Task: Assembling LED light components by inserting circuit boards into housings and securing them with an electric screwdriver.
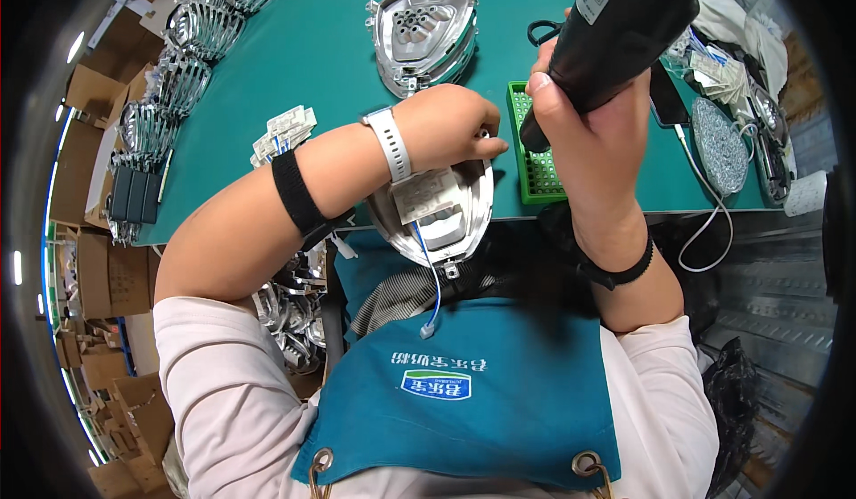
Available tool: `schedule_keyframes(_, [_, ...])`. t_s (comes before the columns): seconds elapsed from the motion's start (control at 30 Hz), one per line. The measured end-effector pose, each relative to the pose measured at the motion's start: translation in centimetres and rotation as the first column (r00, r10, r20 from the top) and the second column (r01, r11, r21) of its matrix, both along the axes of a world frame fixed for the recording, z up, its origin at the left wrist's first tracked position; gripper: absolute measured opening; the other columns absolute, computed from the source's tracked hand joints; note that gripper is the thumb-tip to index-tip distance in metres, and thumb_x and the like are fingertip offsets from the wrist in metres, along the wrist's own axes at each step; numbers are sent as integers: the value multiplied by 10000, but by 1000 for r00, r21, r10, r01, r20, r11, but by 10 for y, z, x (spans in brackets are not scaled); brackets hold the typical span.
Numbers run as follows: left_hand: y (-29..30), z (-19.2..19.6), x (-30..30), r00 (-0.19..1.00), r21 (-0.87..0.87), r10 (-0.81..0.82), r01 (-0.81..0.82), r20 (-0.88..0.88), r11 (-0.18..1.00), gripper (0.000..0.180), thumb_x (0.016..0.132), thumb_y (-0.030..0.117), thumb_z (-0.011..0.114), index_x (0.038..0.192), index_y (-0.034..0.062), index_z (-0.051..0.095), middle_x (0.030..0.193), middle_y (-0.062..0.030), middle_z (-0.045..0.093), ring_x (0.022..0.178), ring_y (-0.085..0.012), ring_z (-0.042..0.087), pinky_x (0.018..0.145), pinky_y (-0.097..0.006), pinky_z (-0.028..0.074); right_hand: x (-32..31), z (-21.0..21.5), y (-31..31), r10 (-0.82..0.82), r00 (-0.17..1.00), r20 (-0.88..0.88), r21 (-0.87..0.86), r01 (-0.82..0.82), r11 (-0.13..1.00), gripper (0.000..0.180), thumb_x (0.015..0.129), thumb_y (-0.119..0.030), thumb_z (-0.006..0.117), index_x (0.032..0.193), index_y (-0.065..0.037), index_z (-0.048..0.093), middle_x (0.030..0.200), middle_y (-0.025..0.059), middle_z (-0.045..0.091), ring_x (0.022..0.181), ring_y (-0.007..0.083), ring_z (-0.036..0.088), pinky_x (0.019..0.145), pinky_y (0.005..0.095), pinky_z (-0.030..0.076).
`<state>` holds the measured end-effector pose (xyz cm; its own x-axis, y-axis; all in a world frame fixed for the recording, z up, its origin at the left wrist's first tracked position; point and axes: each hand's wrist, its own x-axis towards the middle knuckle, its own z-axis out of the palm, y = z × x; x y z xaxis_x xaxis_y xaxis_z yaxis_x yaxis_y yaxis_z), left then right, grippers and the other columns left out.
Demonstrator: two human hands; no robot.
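Two-handed, working at the near side of a green table (294,53). Gripping a black hand tool (624,35) in the right hand (602,133), wrapping fingers and thumb round its body and pointing its narrow nose downward in front of a green tray (546,197). Curling the left hand (477,133) above a rounded metal shell (399,231); leaving it impossible to tell, from this view, whether pinching anything between the fingertips. Showing the shell partly beneath that hand, reaching past the table's near edge, and holding a pale panel (421,200) inside it. Trailing a thin wire (437,289) from there to a small plug (428,330) over a teal apron (526,356). Showing, farther back, stacked shells (423,31); leftward, loose panels (290,124); rightward, a phone (669,98) near a grey speckled pad (720,147).
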<state>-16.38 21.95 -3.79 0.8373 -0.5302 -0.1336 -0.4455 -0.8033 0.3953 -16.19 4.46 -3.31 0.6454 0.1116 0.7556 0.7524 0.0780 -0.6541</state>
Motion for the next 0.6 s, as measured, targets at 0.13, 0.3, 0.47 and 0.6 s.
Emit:
schedule_keyframes(0.13, [5,5,-4,998,-82,34,-30,58,996,349,874,356,614,940,14,617,757,-175,653,752,-346,639,712,-418,502,2,1,1,-2,1000,32,5,2,1000,469,790,71,585,1220,41,398,831,79,580,745,111,546,711,247,459])
schedule_keyframes(0.3, [17,21,-11,995,-235,99,-90,27,968,270,911,255,615,966,-4,563,761,-111,618,712,-205,600,663,-329,471,4,-1,0,-14,1000,18,-7,14,1000,469,788,78,570,1223,42,398,840,84,577,752,116,550,717,252,464])
schedule_keyframes(0.47, [55,41,-22,978,-438,209,-178,24,881,205,962,201,538,895,10,571,754,24,532,705,-57,472,646,-222,424,-1,3,3,-56,997,-53,-24,54,998,491,794,73,556,1255,42,389,865,85,572,776,134,562,757,271,466])
schedule_keyframes(0.6, [97,50,-46,871,-778,471,-196,141,596,250,994,201,464,925,6,604,864,-9,579,791,-73,524,698,-217,433,-2,5,1,-134,991,4,-93,134,987,468,805,63,541,1250,40,398,884,87,573,798,138,565,793,279,459])
